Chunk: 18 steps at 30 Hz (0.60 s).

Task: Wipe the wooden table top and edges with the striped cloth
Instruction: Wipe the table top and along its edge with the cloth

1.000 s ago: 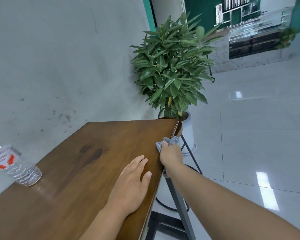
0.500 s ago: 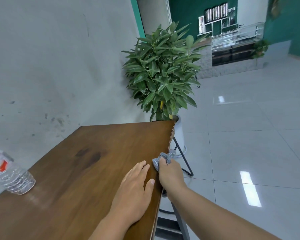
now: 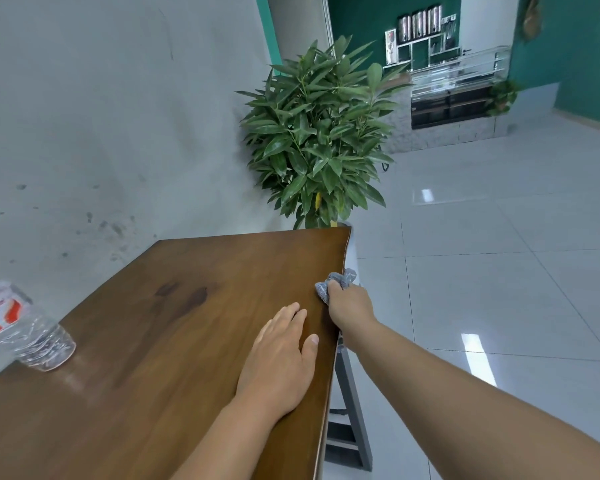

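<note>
The right hand (image 3: 350, 303) grips the bunched striped cloth (image 3: 336, 284) against the wooden table (image 3: 187, 323) edge; the left hand (image 3: 279, 358) rests flat, fingers straight.

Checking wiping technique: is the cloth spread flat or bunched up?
Bunched up: the striped cloth is wadded in the right hand against the table edge.
</note>
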Available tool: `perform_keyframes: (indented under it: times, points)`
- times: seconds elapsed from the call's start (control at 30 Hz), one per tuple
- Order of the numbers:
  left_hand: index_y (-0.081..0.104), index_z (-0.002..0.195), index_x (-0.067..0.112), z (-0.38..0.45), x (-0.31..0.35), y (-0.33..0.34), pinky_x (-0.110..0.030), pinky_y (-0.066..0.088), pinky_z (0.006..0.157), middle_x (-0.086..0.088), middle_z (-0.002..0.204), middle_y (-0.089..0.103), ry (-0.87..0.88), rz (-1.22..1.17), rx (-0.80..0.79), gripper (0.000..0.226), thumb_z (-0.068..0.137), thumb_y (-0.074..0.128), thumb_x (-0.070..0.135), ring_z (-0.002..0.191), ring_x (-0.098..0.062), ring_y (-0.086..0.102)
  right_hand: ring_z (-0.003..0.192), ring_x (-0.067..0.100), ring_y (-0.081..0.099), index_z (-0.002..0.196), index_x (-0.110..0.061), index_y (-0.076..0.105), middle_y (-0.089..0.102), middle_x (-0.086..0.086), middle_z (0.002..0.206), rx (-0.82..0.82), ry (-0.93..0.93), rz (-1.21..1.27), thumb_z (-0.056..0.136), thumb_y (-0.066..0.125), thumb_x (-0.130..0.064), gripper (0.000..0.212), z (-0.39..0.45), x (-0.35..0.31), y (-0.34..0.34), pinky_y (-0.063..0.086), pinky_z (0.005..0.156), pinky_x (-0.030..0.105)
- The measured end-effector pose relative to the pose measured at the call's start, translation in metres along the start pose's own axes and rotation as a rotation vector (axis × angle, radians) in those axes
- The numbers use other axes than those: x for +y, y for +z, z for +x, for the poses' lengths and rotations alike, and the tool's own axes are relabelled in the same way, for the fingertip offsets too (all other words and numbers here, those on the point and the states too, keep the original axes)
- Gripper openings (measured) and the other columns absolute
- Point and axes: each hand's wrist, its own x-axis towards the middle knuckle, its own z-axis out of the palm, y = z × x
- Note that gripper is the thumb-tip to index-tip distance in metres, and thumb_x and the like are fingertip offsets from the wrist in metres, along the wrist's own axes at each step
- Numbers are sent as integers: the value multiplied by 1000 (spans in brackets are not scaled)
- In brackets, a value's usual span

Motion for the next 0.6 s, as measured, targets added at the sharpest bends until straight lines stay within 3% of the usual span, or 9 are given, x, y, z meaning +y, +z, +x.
perform_keyframes:
  times: [0.2, 0.6]
  points:
    - [12, 152, 34, -17, -4, -3, -24, 7, 117, 20, 158, 5, -8, 7, -3, 55, 101, 24, 48, 145, -1, 3, 91, 18, 57, 109, -21, 54, 60, 0, 98, 6, -35, 42, 102, 39, -42, 27, -34, 31, 0, 50, 83, 37]
    - [14, 152, 34, -12, -3, -2, -27, 10, 120, 18, 159, 7, -3, 2, 3, 55, 100, 22, 50, 145, -2, 4, 104, 31, 60, 122, -2, 57, 63, 16, 112, 21, -22, -24, 101, 40, -37, 44, 6, -1, -1, 51, 93, 43]
